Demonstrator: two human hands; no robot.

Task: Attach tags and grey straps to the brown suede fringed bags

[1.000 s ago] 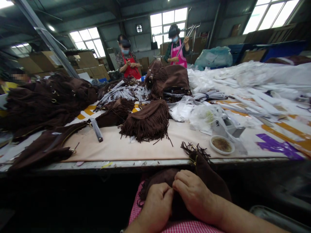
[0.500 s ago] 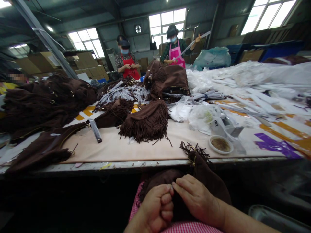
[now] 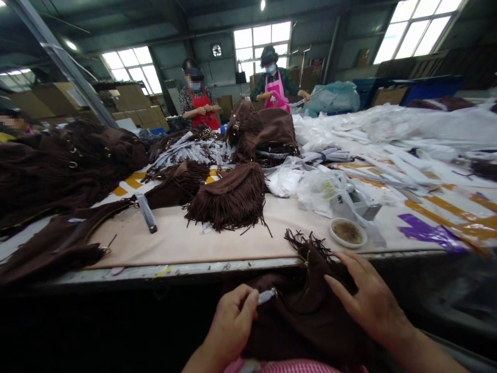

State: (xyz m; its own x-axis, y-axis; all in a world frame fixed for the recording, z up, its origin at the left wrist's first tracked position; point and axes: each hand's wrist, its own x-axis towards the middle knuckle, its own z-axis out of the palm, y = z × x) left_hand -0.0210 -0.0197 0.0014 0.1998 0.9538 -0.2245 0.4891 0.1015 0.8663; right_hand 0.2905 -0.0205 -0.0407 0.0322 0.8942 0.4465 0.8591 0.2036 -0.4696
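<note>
Handbag (image 3: 310,318), brown and limp, hangs before me off the desk (image 3: 229,266), fringed end up top. My left hand (image 3: 235,316) pinches one pale strip (image 3: 266,297) at its metal ring (image 3: 275,291); my right hand (image 3: 368,298) spreads wide, gripping nothing, maybe brushing the side. Soft, fairly light, hardly fragile, I'd say; grab near that firm ring, since the strip could slip. Counting: one dish (image 3: 348,232), two aproned co-workers (image 3: 201,110); the dark heap (image 3: 70,166) defeats me.

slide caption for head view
Left hand pinches a thin, pale strip at a dark-brown, fringed soft bag; right hand spread nearby.
</note>
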